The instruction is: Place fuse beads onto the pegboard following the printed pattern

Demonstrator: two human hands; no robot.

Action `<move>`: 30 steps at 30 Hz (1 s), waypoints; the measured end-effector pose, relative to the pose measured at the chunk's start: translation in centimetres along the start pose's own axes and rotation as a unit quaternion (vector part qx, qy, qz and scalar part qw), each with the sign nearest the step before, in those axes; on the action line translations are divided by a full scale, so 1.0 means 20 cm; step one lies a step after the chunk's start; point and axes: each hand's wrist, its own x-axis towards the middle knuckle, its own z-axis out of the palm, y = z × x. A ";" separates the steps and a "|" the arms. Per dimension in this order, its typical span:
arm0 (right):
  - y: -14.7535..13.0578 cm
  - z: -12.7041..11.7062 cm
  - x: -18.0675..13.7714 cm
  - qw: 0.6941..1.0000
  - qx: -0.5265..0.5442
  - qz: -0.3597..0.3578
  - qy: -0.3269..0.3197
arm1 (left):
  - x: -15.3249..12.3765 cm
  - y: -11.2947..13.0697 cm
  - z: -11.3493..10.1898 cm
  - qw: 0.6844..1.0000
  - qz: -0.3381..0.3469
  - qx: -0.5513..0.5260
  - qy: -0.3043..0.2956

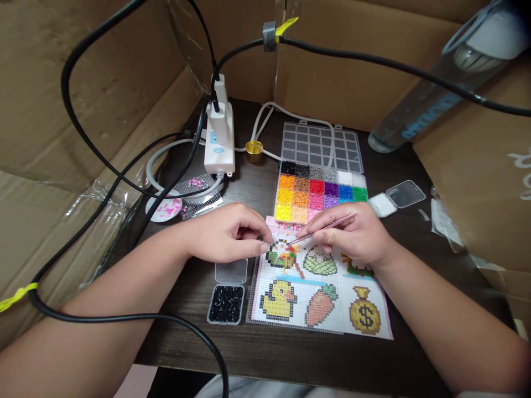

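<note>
Right hand (352,235), grip pinched on pink tweezers (343,220), works at eleven o'clock on the bead-pattern sheet (299,298); left hand (226,232), half-curled, contents unclear, meets its ten-o'clock edge; counter (290,354) extends toward six.

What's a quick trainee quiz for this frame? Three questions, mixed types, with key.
1. Which of the person's hands holds the tweezers?
2. True or false: the small box of black beads is open.
3. Multiple choice: in the bottom row of printed pictures, what sits between the yellow duck and the money bag?
A) a carrot
B) an anchor
C) a house

Key:
1. The right hand.
2. True.
3. A.
</note>
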 end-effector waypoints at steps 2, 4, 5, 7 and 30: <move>-0.01 0.00 0.00 1.000 0.012 -0.013 0.017 | 0.00 0.00 0.00 1.000 -0.003 0.002 -0.003; -0.02 -0.01 0.01 0.999 0.022 -0.029 0.037 | 0.00 0.00 -0.01 1.000 -0.004 0.007 -0.007; -0.02 -0.01 0.01 0.998 0.025 -0.036 0.048 | 0.00 0.01 -0.01 1.000 -0.003 0.012 -0.009; -0.02 -0.01 0.02 0.996 0.028 -0.045 0.076 | 0.01 0.01 -0.01 1.000 0.002 0.021 -0.008; 0.04 -0.02 0.05 0.987 0.040 -0.051 0.144 | 0.02 0.01 -0.02 0.999 0.019 0.040 -0.015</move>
